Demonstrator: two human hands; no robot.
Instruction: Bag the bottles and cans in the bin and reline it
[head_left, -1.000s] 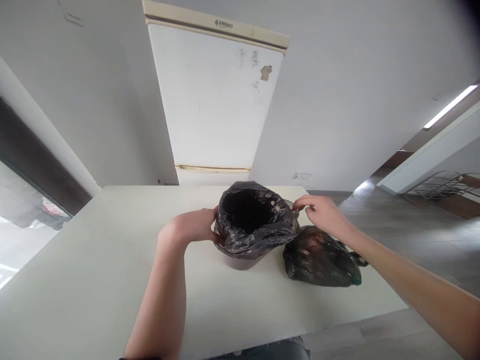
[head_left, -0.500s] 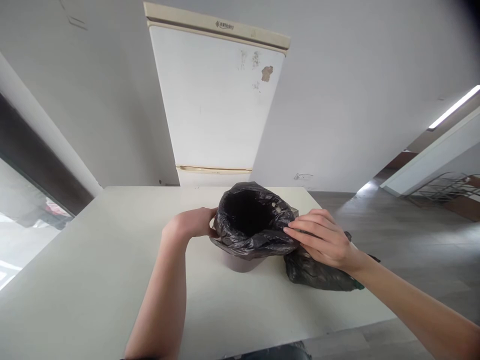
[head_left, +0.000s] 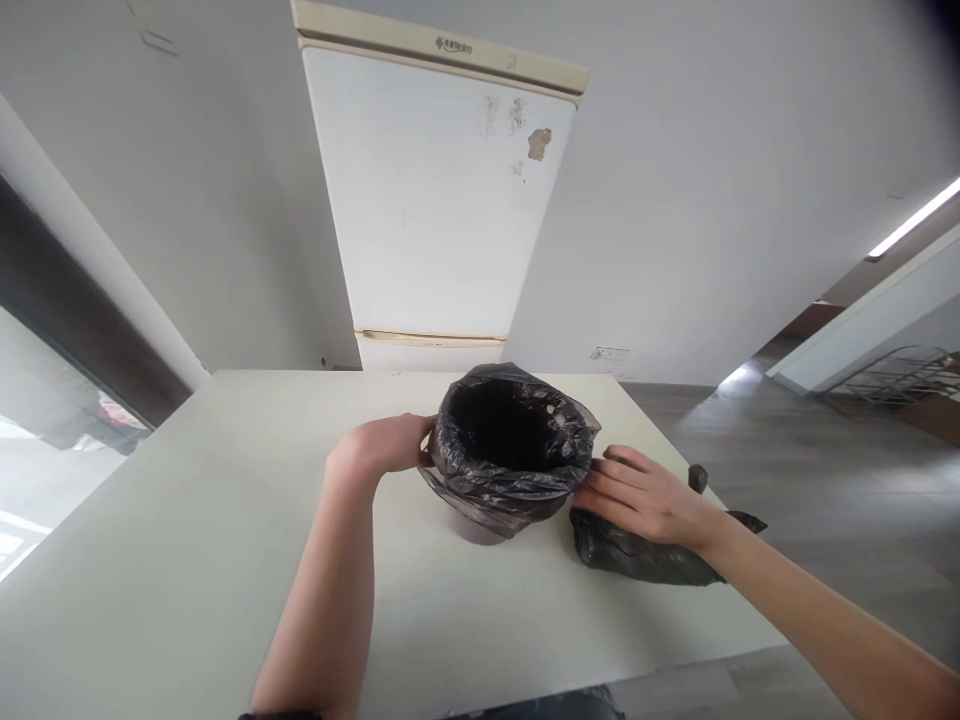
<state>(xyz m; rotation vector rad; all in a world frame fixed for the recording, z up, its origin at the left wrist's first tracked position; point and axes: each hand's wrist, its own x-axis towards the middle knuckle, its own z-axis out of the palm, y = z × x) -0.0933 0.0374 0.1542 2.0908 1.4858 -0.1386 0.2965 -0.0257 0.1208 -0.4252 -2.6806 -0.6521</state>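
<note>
A black garbage bag [head_left: 517, 485] lines a small trash can [head_left: 480, 528] standing upright on the table. The bag's edge is folded out over the can's rim, and its mouth faces up, dark inside. At the left side, my left hand [head_left: 394, 443] is closed around the bag and the can's wall; its fingertips are partly hidden. My right hand [head_left: 641, 492] presses on the folded bag edge at the right side, fingers close together and fingertips against the plastic. Under and beside that hand lies a second black plastic bag [head_left: 637, 555], bunched up.
The pale table [head_left: 262, 560] ends at the right near a wood-look floor [head_left: 847, 490]. Behind it stands a white refrigerator [head_left: 439, 200] against a grey wall [head_left: 675, 200]. A metal rack [head_left: 892, 375] is at far right.
My right hand has moved down from the bag's rim to its outer right side. The bag's edge there now hangs lower over the can. My left hand has stayed in place.
</note>
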